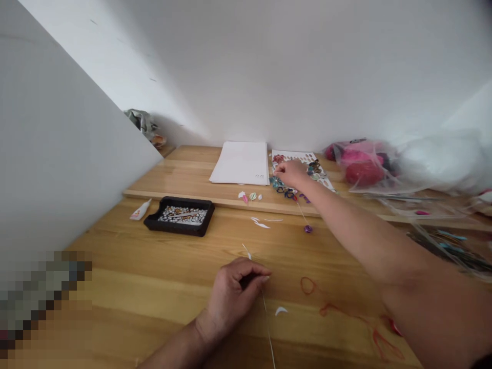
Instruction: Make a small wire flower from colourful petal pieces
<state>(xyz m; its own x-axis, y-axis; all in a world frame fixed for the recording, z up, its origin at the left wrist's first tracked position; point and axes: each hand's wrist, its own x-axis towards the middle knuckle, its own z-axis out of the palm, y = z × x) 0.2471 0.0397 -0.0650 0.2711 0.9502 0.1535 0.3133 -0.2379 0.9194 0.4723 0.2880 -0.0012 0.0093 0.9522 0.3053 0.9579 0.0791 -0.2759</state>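
My left hand [235, 287] is closed in a pinch just above the wooden table. A thin pale strand [268, 323], thread or wire, runs down from its fingertips toward the near edge. A white sliver [249, 254] sticks out beyond the knuckles. Farther off, my right hand [291, 172] reaches over a white sheet [326, 182] covered with small colourful pieces. Its fingers are pinched together by teal pieces [275, 182]; whatever lies between them is hidden. Below that hand, dark blue loops [284, 193] and a purple bead-like piece [308, 229] on a thin stem are visible.
A black tray [209, 209] of beads and a small white glue tube [141, 210] stand at left. White paper [242, 161] lies on the raised back ledge. Plastic bags [363, 164] crowd the right side. Orange thread [307, 285] and a white crescent [281, 310] lie nearby.
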